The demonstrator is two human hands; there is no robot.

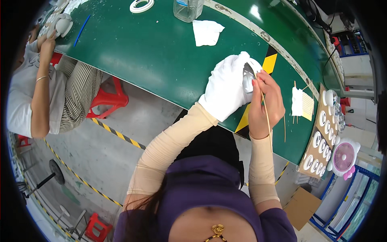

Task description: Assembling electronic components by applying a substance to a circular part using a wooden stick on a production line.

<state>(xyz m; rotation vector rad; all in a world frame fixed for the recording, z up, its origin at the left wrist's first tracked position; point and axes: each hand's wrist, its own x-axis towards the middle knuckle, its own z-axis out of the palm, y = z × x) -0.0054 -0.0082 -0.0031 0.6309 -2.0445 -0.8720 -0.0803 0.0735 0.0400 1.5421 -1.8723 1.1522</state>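
My left hand, in a white cloth glove, is wrapped round a shiny, greyish, rounded part. The glove hides most of that part, so its full shape cannot be made out. Bare and pinched closed, my right hand holds a thin wooden stick like a skewer. The upper end of the stick is at the edge of the shiny part; its lower end hangs down past my wrist. Both hands are above the near edge of the green table.
A white tissue, a clear container, a white ring and a blue stick lie farther off. Rightward are a yellow sheet, a cardboard board of white rings and a pink fan. A co-worker sits left.
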